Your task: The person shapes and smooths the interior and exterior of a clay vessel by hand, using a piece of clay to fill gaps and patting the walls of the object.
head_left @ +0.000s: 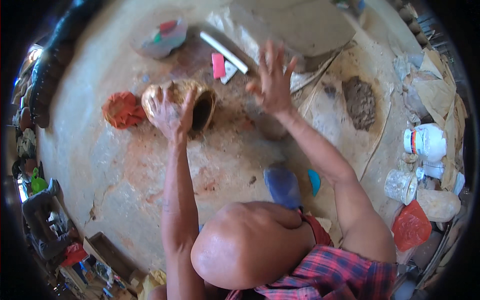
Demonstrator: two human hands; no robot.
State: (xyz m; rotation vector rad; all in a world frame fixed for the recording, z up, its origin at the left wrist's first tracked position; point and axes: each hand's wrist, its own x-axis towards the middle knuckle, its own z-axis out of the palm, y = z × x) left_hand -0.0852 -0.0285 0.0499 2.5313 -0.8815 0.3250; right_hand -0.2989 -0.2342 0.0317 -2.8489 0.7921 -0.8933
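A round, mottled golden-brown pot [204, 95] lies tipped on the floor, its dark mouth turned to the right. My left hand [172, 111] is wrapped over its top, fingers spread along the wall and thumb close to the rim. The pot's far underside is hidden. Just left of it sits a crumpled orange-red bundle [123, 110], its material unclear. My right hand [274, 80] is raised in the air, apart from everything, with fingers spread and nothing held; its fingertips are slightly blurred. Closest to it are a white rod [223, 51], a pink block [218, 65] and a small white piece [229, 72].
A clear bowl [159, 37] holding red and green items stands far left of centre. A large grey slab [305, 25] lies at the back, and wet clay [359, 102] to the right. White jars [425, 142] and a red bag [411, 226] line the right edge.
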